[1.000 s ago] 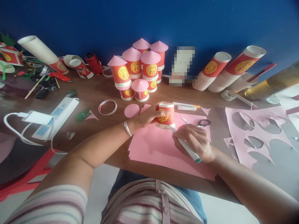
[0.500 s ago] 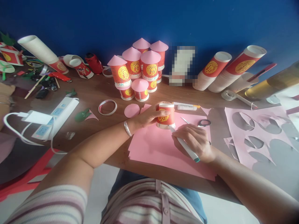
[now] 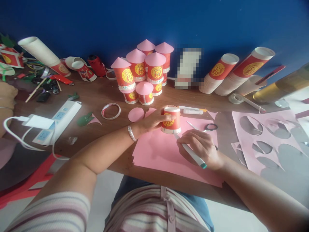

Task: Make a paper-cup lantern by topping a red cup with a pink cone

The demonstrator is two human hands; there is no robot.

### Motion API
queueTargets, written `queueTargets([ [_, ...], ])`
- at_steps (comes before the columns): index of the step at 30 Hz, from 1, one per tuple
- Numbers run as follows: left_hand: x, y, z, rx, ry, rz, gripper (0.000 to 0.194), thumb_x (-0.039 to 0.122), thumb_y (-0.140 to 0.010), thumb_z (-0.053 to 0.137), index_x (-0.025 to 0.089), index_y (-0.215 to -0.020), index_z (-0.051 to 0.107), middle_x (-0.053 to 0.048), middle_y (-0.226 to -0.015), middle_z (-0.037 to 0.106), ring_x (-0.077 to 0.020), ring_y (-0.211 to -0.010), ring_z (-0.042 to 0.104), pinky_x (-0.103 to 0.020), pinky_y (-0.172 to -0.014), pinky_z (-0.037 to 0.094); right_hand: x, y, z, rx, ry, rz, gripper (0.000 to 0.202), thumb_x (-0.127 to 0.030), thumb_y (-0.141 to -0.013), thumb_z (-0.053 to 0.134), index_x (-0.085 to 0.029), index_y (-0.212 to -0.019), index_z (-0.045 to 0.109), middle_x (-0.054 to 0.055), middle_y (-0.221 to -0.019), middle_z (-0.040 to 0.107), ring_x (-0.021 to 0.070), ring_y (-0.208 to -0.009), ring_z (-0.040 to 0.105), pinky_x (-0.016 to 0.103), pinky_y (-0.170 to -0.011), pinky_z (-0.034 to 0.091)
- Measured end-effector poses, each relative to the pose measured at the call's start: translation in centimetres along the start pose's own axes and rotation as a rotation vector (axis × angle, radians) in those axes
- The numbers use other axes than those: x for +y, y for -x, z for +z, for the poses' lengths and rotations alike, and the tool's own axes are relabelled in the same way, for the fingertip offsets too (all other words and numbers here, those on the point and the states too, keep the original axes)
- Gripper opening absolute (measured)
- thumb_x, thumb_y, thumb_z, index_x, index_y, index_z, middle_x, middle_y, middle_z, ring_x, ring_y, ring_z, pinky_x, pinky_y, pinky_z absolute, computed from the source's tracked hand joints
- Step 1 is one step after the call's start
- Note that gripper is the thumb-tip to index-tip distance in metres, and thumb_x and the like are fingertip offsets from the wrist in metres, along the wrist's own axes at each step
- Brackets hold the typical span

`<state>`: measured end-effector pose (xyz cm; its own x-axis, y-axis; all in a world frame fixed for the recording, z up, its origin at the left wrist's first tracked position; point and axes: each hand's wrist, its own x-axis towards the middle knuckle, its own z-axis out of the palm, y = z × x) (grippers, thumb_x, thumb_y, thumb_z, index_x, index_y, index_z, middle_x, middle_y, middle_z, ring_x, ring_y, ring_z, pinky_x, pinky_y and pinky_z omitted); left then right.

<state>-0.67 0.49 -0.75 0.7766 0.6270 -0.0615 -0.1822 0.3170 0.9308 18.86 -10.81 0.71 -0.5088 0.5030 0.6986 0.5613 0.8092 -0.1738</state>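
Observation:
My left hand (image 3: 158, 120) is wrapped round a red paper cup (image 3: 177, 118) with a yellow print, which stands upside down over pink paper (image 3: 159, 151). A few short dark marks show on the cup's white lower band. In my right hand (image 3: 199, 145) is a white marker (image 3: 193, 155) with a green end, its tip just below and beside that band; I cannot tell whether it touches. Close to my right hand, scissors (image 3: 211, 127) lie on the pink paper, partly covered by the hand. Behind the cup rest a white pen or tube (image 3: 192, 111) and a slim orange-ended stick (image 3: 204, 110).
Several cup towers with pink cone roofs (image 3: 155, 59) stand at the back. Stacked paper cups (image 3: 218, 72) lean against the blue wall. Cut pink paper (image 3: 243, 141) lies right; a tape roll (image 3: 111, 111), pink disc (image 3: 136, 114) and power strip (image 3: 58, 120) lie left.
The marker tip has dropped slightly away from the cup's lower band, and another short mark shows there. My left hand and the cup stay nearly in place.

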Motion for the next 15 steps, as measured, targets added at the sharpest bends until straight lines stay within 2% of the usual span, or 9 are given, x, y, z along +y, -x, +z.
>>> queueTargets([
  [5, 0.14, -0.02, 0.16, 0.001, -0.016, 0.010, 0.040, 0.046, -0.079, 0.085, 0.020, -0.094, 0.059, -0.003, -0.093, 0.058, -0.0169, -0.083, 0.053, -0.030, -0.073, 0.043, 0.01, 0.15, 0.08, 0.019, -0.002, -0.002, 0.030, 0.005, -0.085, 0.063, -0.021, -0.098, 0.060, -0.003, -0.069, 0.063, 0.0142, -0.058, 0.061, 0.030, -0.057, 0.054],
  [10, 0.03, 0.01, 0.07, -0.016, -0.034, 0.006, 0.036, 0.045, -0.081, 0.082, 0.021, -0.092, 0.058, -0.003, -0.092, 0.057, -0.0187, -0.086, 0.054, -0.033, -0.077, 0.045, 0.24, 0.33, 0.16, 0.056, 0.007, -0.015, 0.033, 0.004, -0.084, 0.064, -0.022, -0.105, 0.063, -0.003, -0.073, 0.068, 0.0159, -0.063, 0.066, 0.030, -0.061, 0.057],
  [15, 0.13, -0.06, 0.11, -0.023, -0.036, 0.026, 0.036, 0.042, -0.079, 0.084, 0.020, -0.092, 0.058, -0.002, -0.092, 0.055, -0.0174, -0.086, 0.053, -0.031, -0.077, 0.044, 0.39, 0.33, 0.23, 0.039, 0.021, -0.015, 0.032, 0.004, -0.085, 0.063, -0.021, -0.105, 0.062, -0.001, -0.075, 0.069, 0.0159, -0.063, 0.066, 0.031, -0.061, 0.057],
])
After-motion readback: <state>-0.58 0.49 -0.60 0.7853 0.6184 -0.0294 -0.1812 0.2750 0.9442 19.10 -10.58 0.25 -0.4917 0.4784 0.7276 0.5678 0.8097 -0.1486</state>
